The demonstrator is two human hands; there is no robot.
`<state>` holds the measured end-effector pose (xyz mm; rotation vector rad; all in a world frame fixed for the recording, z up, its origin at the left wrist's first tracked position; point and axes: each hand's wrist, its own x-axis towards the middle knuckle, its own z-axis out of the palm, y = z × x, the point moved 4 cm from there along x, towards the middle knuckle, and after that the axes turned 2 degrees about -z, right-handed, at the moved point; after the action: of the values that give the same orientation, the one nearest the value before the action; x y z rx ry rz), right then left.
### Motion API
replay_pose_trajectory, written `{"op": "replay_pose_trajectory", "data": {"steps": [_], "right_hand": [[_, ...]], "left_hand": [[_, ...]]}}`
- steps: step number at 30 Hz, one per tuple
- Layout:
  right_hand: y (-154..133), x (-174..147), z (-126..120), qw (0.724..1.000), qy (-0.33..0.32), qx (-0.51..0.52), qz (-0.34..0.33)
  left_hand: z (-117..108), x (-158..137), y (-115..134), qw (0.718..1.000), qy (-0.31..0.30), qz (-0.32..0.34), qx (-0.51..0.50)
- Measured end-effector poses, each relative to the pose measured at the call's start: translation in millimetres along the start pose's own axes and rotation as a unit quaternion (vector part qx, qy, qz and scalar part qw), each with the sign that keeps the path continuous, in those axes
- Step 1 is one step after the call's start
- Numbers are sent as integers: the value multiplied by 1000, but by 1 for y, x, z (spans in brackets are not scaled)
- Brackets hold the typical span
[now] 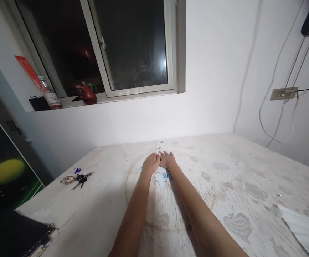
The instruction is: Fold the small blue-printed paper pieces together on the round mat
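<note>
White paper scraps (160,180) lie on the pale table (111,203), between the person's wrists and just short of the hands. The left hand (151,162) is palm down, its fingers straight and narrow, set side by side. The right hand (166,160) also lies palm down, its fingers spread wider, and the two hands meet at their inner edges. Whether either holds something beneath the palm, I cannot tell. Blue shapes (167,176) sit beside the scraps, near the right wrist; they are too small to make out. A bunch of keys (81,180) lies well apart to the left. Behind the table, a bottle (53,99) stands on the window ledge.
</note>
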<state>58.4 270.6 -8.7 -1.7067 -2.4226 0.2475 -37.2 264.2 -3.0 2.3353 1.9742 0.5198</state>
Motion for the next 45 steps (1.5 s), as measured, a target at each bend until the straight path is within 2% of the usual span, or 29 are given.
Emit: {"op": "replay_pose_trajectory", "data": {"steps": [7,21,31,39,45], "right_hand": [[-2,-9,0,1000,14,6,-7],[-12,-50,-5,998,56,30,-19],[-21,-78,-10,991,113,62,-27],[-27,-116,-7,988,133,74,-19],[-26,-152,-9,984,138,109,-32]], "left_hand": [[0,-7,4,1000,-4,8,7],[-8,-37,19,1000,-6,18,11],[-22,-62,30,998,27,56,1],[-22,-87,31,996,44,45,-65],[-25,-122,39,982,32,42,-182]]}}
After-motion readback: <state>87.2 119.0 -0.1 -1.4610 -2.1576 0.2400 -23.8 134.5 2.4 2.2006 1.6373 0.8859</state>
